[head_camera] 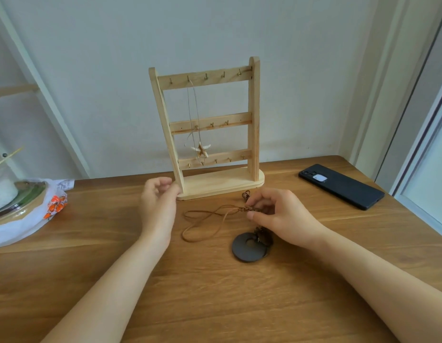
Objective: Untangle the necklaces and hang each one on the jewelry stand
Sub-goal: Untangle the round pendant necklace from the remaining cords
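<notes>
A wooden jewelry stand [254,120] with three rows of small hooks stands at the back of the table. A thin necklace with a starfish pendant [202,149] hangs from a top-row hook. On the table in front lies a brown cord necklace [205,220] with a dark round disc pendant [244,247]. My right hand [281,216] pinches the knotted part of the brown cord between thumb and fingers. My left hand [158,206] hovers to the left of the cord, near the stand's base, fingers loosely curled and holding nothing.
A black phone [341,185] lies at the right back of the wooden table [215,305]. A plastic bag with an orange print over a round container [29,209] sits at the left edge. A wall is right behind the stand.
</notes>
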Demonstrator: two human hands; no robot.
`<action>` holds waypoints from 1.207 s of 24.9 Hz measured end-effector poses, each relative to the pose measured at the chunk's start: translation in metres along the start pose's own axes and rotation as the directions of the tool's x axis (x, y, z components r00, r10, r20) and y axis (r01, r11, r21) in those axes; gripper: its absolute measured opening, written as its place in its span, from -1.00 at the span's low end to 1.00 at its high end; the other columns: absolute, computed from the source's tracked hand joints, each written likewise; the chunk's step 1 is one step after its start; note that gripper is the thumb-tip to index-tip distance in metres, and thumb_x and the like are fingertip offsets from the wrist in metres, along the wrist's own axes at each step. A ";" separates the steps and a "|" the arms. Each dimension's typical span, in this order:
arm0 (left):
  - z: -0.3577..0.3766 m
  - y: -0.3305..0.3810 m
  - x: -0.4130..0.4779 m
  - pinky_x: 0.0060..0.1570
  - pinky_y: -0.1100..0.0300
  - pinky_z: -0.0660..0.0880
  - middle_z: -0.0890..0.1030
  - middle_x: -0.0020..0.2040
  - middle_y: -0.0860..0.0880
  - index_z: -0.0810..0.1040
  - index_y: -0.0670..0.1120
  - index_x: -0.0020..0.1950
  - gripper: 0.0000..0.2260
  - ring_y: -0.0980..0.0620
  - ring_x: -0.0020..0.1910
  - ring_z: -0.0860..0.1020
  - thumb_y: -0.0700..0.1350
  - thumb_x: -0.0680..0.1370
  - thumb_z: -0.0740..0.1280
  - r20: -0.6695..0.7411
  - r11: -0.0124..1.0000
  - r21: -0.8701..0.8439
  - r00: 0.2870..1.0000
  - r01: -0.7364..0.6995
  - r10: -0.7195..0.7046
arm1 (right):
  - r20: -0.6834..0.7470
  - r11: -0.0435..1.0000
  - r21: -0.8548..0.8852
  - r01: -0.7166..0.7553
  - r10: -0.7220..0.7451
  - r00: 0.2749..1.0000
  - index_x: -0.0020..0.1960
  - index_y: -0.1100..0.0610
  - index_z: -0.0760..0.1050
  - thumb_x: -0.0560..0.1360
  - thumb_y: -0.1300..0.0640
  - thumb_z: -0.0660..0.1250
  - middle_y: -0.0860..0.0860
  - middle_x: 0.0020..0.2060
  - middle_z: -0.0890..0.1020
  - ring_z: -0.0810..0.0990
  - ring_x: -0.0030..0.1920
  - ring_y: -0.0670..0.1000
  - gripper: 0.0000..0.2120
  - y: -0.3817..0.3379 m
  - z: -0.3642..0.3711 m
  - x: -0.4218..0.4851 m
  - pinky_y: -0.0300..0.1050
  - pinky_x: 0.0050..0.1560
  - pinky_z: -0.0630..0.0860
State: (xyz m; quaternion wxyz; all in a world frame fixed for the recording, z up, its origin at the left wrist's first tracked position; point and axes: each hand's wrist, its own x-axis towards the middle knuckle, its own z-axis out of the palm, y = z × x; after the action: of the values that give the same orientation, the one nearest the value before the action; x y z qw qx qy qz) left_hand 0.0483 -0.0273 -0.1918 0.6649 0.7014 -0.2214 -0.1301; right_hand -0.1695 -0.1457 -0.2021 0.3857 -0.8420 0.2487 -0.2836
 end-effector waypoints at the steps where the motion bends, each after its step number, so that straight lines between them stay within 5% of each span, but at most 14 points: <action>1: 0.001 0.000 -0.007 -0.12 0.25 0.43 0.61 -0.03 0.03 0.60 -0.03 0.03 -0.87 0.09 -0.07 0.54 -0.21 0.52 0.39 0.028 0.989 0.066 0.991 -0.130 0.129 | 0.005 1.000 0.014 -0.003 0.003 1.000 0.03 0.02 0.62 0.50 0.15 0.50 -0.07 -0.19 0.71 0.68 -0.14 -0.16 -0.86 0.001 0.001 -0.001 -0.29 -0.04 0.57; 4: 0.009 0.002 -0.028 -0.02 0.25 0.47 0.67 -0.06 0.09 0.68 0.04 -0.07 -0.90 0.14 -0.02 0.58 -0.17 0.52 0.44 0.295 0.921 0.135 0.902 -0.365 0.314 | 0.021 1.000 0.015 0.002 -0.002 1.000 0.05 0.02 0.62 0.52 0.11 0.48 -0.08 -0.15 0.71 0.67 -0.11 -0.16 -0.88 0.001 0.005 -0.003 -0.25 0.02 0.57; 7: 0.022 0.010 -0.038 -0.01 0.39 0.45 0.68 0.00 0.20 0.69 0.10 0.02 -0.85 0.24 0.05 0.59 -0.14 0.52 0.46 0.624 0.896 0.115 0.733 -0.429 0.271 | 0.031 1.000 -0.005 0.029 -0.029 0.999 0.08 0.04 0.64 0.56 0.09 0.43 -0.08 -0.15 0.71 0.65 -0.13 -0.15 -0.89 -0.001 0.005 -0.002 -0.28 -0.07 0.54; 9: 0.026 0.011 -0.035 0.04 0.43 0.41 0.67 0.03 0.23 0.67 0.13 0.06 -0.79 0.25 0.11 0.57 -0.15 0.50 0.48 0.692 0.855 0.128 0.663 -0.502 0.286 | 0.039 0.999 -0.007 0.035 -0.035 0.999 0.08 0.05 0.65 0.60 0.09 0.37 -0.07 -0.18 0.71 0.65 -0.16 -0.15 -0.89 -0.003 0.003 -0.001 -0.26 -0.09 0.56; 13: 0.022 0.001 -0.032 0.05 0.41 0.36 0.64 -0.01 0.22 0.62 0.14 -0.01 -0.72 0.21 0.11 0.53 -0.25 0.46 0.46 0.413 0.779 0.232 0.784 -0.583 0.464 | 0.059 0.999 -0.040 -0.005 0.007 0.998 0.02 0.02 0.64 0.65 0.05 0.29 -0.07 -0.22 0.71 0.66 -0.16 -0.13 -0.85 -0.002 0.004 -0.002 -0.15 -0.05 0.60; 17: 0.008 0.003 -0.032 0.00 0.33 0.40 0.61 -0.21 0.18 0.65 0.05 -0.18 -0.92 0.11 -0.05 0.54 -0.14 0.44 0.48 0.401 0.636 0.194 0.652 -0.747 0.643 | 0.073 1.000 -0.008 -0.023 0.024 0.997 -0.01 0.03 0.63 0.66 0.05 0.27 -0.02 -0.22 0.71 0.66 -0.15 -0.06 -0.81 0.000 0.005 0.000 -0.09 -0.02 0.61; 21: 0.015 0.002 -0.042 -0.18 0.40 0.45 0.67 -0.24 0.18 0.70 0.07 -0.16 -0.96 0.16 -0.14 0.61 -0.05 0.46 0.53 0.545 0.755 0.153 0.692 -0.638 0.474 | 0.083 0.999 0.049 -0.023 0.018 0.996 -0.03 0.10 0.64 0.67 0.09 0.26 0.03 -0.23 0.70 0.67 -0.17 -0.06 -0.79 0.000 0.008 0.000 -0.13 -0.03 0.61; 30: 0.026 -0.009 -0.044 -0.21 0.39 0.49 0.69 -0.21 0.21 0.70 0.11 -0.12 -0.90 0.24 -0.19 0.62 -0.09 0.45 0.54 0.527 0.891 0.156 0.799 -0.426 0.289 | 0.112 0.999 0.024 0.030 -0.033 0.993 -0.01 0.12 0.64 0.66 0.12 0.28 -0.01 -0.25 0.67 0.63 -0.20 -0.08 -0.82 -0.001 0.007 -0.003 -0.25 -0.11 0.56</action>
State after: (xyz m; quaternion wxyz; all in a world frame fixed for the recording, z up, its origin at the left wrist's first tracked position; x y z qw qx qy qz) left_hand -0.0007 -0.0284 -0.2076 0.4985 0.6730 -0.5273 -0.1434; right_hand -0.1665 -0.1394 -0.2057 0.4039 -0.8561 0.2101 -0.2444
